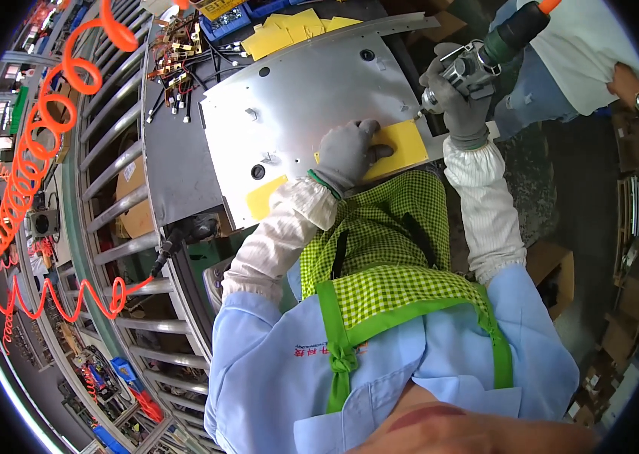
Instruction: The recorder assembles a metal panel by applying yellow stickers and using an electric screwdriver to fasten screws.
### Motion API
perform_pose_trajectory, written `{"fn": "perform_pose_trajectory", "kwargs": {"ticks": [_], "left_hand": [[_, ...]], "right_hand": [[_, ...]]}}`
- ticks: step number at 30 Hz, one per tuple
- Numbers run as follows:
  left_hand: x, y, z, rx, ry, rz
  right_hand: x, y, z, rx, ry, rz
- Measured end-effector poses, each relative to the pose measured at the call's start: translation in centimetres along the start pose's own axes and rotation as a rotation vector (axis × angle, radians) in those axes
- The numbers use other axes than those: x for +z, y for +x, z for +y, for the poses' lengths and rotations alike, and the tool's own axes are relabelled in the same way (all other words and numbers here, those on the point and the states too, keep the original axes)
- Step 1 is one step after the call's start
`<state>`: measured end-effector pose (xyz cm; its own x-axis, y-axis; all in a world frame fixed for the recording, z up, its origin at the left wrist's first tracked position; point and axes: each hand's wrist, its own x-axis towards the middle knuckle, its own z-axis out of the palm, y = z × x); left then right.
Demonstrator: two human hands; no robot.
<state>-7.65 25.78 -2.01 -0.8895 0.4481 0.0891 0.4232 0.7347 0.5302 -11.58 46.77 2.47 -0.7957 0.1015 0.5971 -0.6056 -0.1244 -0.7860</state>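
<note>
A silver metal panel (316, 98) with round holes and small raised tabs lies in front of me. My left hand (346, 155), in a grey glove, rests on its near edge with fingers a little bent and the thumb apart. It touches a yellow sheet (403, 147) on the panel. My right hand (459, 110), also gloved, grips an air rivet gun (467, 72) at the panel's right side. The tool's nose points left toward the panel, close to the yellow sheet's far corner; contact cannot be made out. Another yellow piece (265, 198) sits at the near-left corner.
Black cables with small connectors (179, 64) lie left of the panel. More yellow sheets (297, 32) and a blue bin (223, 21) are at the back. A roller conveyor (119, 204) and orange coiled hoses (36, 136) run along the left. Another person (584, 53) stands at the right.
</note>
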Motion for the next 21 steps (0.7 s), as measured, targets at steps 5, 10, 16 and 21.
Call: {"fn": "perform_pose_trajectory", "kwargs": {"ticks": [5,10,16,21], "left_hand": [[-0.2,0.0,-0.1,-0.009,-0.001,-0.002],[-0.1,0.0,0.1,0.006,0.012,-0.041],[0.1,0.0,0.0,0.033,0.025,-0.01],[0.2,-0.9,1.4,-0.06,0.152,0.025]], "right_hand": [[-0.3,0.0,-0.8,0.121,-0.009,0.03],[0.2,-0.6,-0.6,0.013,0.035,-0.003],[0.1,0.1,-0.8,0.098,-0.129,-0.092],[1.4,-0.3,-0.1,0.336,0.345,0.015]]}}
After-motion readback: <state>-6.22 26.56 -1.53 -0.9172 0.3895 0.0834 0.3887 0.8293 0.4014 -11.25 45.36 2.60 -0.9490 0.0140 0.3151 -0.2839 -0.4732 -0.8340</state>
